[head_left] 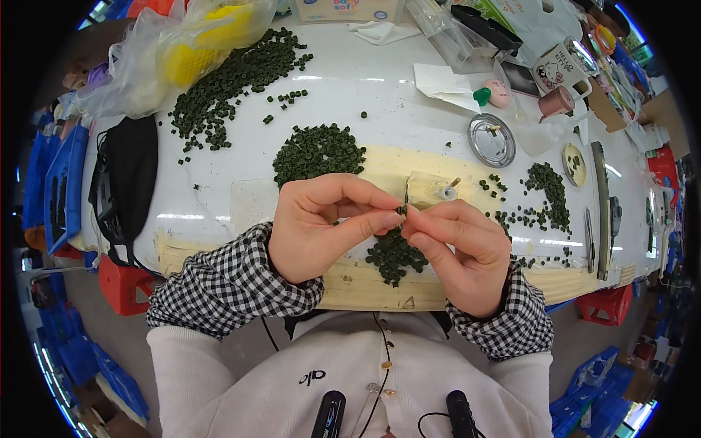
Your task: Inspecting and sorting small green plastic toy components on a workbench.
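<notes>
My left hand (pixel 314 223) pinches a small dark green part (pixel 401 210) between thumb and fingertips. Meeting it there, my right hand (pixel 467 252) is also closed, with thumb and forefinger at the same part. The fingertips hide most of its shape. Below them, a heap of similar green parts (pixel 395 259) lies near the table's front edge. Another dense heap (pixel 320 152) sits just beyond my left hand. Behind my right fingers stands a small pale block (pixel 423 188) with a white tube and a thin brownish stick.
More green parts spread in a large heap (pixel 241 80) at far left and a smaller one (pixel 549 197) at right. A round metal dish (pixel 491 157), white paper (pixel 445 84), a mug (pixel 558 69) and tweezers (pixel 589 237) lie right. A black bag (pixel 131 175) rests left.
</notes>
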A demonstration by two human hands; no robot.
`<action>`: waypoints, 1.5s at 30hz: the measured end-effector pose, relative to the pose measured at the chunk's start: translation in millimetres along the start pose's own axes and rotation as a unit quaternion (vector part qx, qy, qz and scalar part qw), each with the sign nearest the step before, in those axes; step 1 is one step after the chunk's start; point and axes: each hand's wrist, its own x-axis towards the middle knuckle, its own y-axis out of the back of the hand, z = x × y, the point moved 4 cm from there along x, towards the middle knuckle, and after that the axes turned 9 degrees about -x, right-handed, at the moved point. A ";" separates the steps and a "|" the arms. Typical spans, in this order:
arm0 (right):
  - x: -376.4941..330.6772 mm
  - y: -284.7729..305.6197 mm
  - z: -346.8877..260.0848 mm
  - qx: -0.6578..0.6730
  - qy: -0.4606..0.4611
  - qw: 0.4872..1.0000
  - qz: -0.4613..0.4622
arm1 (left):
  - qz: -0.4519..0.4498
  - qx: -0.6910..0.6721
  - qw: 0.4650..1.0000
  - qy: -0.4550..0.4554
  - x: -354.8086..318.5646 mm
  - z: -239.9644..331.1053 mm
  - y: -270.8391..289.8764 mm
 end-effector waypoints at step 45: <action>-0.4 1.0 -2.0 -0.034 0.030 0.999 -0.023 | -0.023 -0.050 0.998 0.029 -0.1 -3.2 4.4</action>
